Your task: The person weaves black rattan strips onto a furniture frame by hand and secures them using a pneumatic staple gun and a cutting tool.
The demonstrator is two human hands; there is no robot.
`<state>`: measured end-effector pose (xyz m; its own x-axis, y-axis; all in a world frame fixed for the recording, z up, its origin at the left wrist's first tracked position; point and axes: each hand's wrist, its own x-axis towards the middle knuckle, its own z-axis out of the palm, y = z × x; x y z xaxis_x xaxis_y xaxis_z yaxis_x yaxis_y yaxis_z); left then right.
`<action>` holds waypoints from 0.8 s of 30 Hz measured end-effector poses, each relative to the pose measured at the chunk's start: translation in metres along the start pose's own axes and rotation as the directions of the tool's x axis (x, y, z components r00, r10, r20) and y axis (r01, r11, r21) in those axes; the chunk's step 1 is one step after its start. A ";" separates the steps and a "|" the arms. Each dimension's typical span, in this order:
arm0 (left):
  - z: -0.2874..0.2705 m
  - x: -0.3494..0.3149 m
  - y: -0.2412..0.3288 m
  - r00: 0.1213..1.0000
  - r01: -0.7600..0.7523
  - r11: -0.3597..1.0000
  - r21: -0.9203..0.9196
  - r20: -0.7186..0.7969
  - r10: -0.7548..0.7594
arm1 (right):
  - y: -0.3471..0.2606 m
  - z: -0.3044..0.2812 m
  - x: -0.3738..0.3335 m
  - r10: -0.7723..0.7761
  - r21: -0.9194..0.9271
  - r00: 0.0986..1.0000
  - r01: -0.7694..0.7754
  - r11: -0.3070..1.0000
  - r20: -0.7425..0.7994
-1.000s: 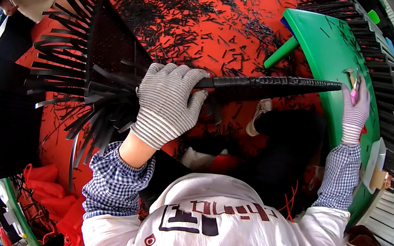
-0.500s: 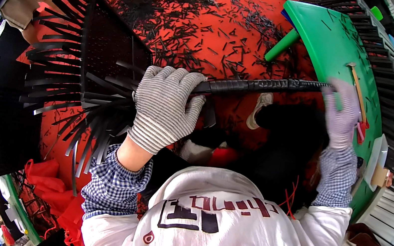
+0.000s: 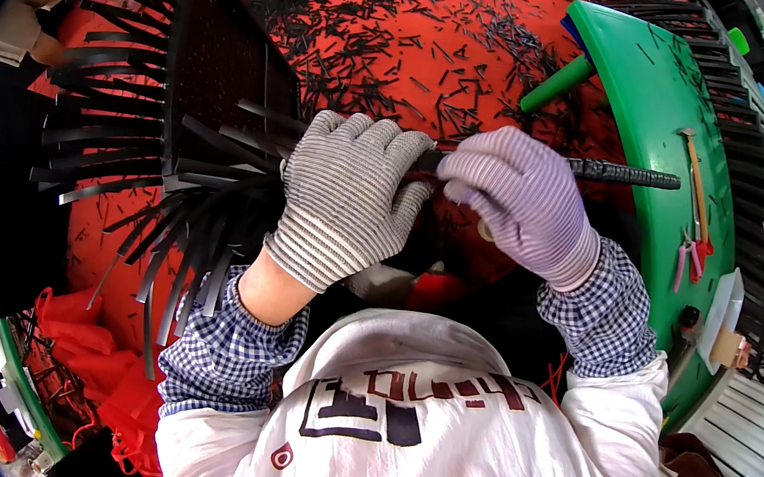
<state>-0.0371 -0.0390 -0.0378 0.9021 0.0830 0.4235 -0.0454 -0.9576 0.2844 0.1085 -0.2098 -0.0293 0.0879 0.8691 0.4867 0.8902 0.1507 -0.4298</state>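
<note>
My left hand (image 3: 348, 200), in a grey striped glove, is closed over a long black strip-wrapped bar (image 3: 625, 174). The bar joins a dark panel (image 3: 235, 71) whose edges bristle with loose flat black strips (image 3: 109, 93); its other end reaches over the green table. Close by on the right, my right hand (image 3: 524, 200), in a purple striped glove, is curled against the bar, thumb and fingers drawn together. What those fingers pinch is hidden. More black strips (image 3: 197, 232) droop below the panel beside my left wrist.
Cut black scraps (image 3: 360, 50) litter the red floor cover (image 3: 424, 5). On the green table (image 3: 611, 66) lie a hammer (image 3: 694, 175) and pink-handled scissors (image 3: 692, 258). Crumpled red fabric (image 3: 94, 344) is at lower left. Another person's arm (image 3: 48, 45) shows at far left.
My right hand has swept left along the bar from its far end to beside my left hand. The left hand and bar have shifted slightly right.
</note>
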 end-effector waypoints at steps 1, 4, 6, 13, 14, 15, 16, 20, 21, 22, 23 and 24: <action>0.002 0.000 0.001 0.999 0.006 1.000 0.001 -0.034 -0.006 | -0.001 -0.003 0.002 0.029 -0.039 0.999 -0.030 0.999 -0.021; 0.004 0.000 0.002 0.999 0.023 1.000 -0.002 -0.023 -0.023 | -0.007 -0.001 0.004 0.053 -0.034 0.998 -0.054 0.998 -0.026; 0.007 -0.001 0.004 0.999 0.024 1.000 0.004 -0.040 -0.024 | -0.008 0.002 0.004 0.020 -0.094 0.999 -0.023 0.995 -0.031; 0.014 -0.005 0.005 0.998 0.029 0.998 0.059 -0.064 -0.025 | -0.025 0.007 -0.003 0.313 0.355 0.924 -0.223 0.908 -0.219; 0.014 -0.005 0.004 0.998 0.029 0.998 0.055 -0.062 -0.025 | -0.028 0.006 -0.004 0.316 0.355 0.923 -0.227 0.907 -0.217; 0.015 -0.005 0.004 0.998 0.024 0.998 0.062 -0.059 -0.020 | -0.030 0.005 -0.005 0.316 0.346 0.922 -0.228 0.910 -0.222; 0.016 -0.006 0.004 0.998 0.019 0.997 0.070 -0.056 -0.015 | -0.032 0.005 -0.006 0.315 0.338 0.921 -0.229 0.913 -0.228; 0.015 -0.008 0.007 0.999 0.020 0.995 0.094 -0.041 -0.016 | -0.031 0.000 0.000 0.325 0.329 0.925 -0.249 0.911 -0.197; 0.015 -0.008 0.008 0.999 0.029 0.993 0.111 -0.024 -0.026 | -0.031 0.001 0.002 0.329 0.327 0.923 -0.254 0.910 -0.198; 0.016 -0.008 0.009 0.999 0.037 0.991 0.127 -0.008 -0.037 | -0.031 0.003 0.005 0.247 0.296 0.939 -0.171 0.940 -0.241; 0.016 -0.011 0.010 0.999 0.024 0.993 0.114 -0.051 -0.018 | -0.030 0.004 0.008 0.163 0.265 0.947 -0.087 0.960 -0.278; 0.016 -0.013 0.011 0.999 0.023 0.993 0.112 -0.048 -0.018 | -0.027 -0.002 0.013 0.268 0.221 0.934 -0.217 0.951 -0.235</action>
<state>-0.0421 -0.0552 -0.0537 0.8811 0.1133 0.4592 0.0241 -0.9804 0.1957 0.0860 -0.2030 -0.0097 0.4256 0.7417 0.5184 0.7285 0.0590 -0.6825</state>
